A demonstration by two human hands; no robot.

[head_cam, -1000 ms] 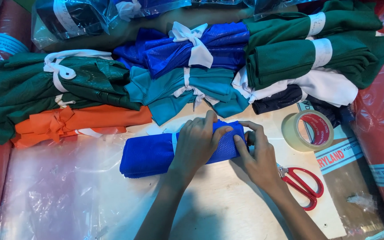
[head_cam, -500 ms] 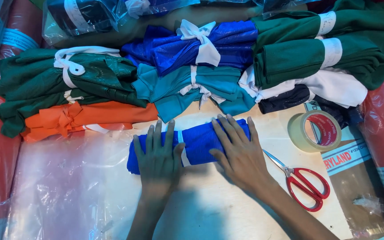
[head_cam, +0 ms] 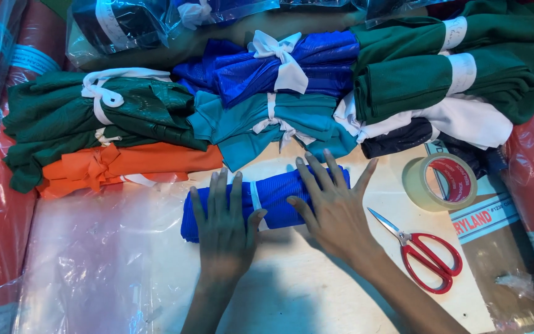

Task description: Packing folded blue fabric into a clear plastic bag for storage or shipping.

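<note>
Pressing down flat, the left hand (head_cam: 227, 226) lies palm-down with fingers spread on the left part of a rolled royal-blue ribbed cloth bundle (head_cam: 273, 195) tied with a white strip, at the centre of the frame. The right hand (head_cam: 335, 204) lies open and splayed on the roll's right part, thumb pointing toward the left hand, little finger stretched to the right. Neither hand grips anything; both forearms enter from the lower edge.

The roll rests on the pale bench (head_cam: 316, 297), its upper edge just beside the teal folded cloth bundle (head_cam: 273, 124). An orange tied cloth bundle (head_cam: 125, 164) lies to its left. Clear plastic sheeting (head_cam: 94, 260) covers the lower left. Right of the right hand lie red-handled scissors (head_cam: 424, 253) and a roll of tan packing tape (head_cam: 440, 182), near but apart. Bare bench shows below the roll between the forearms.
</note>
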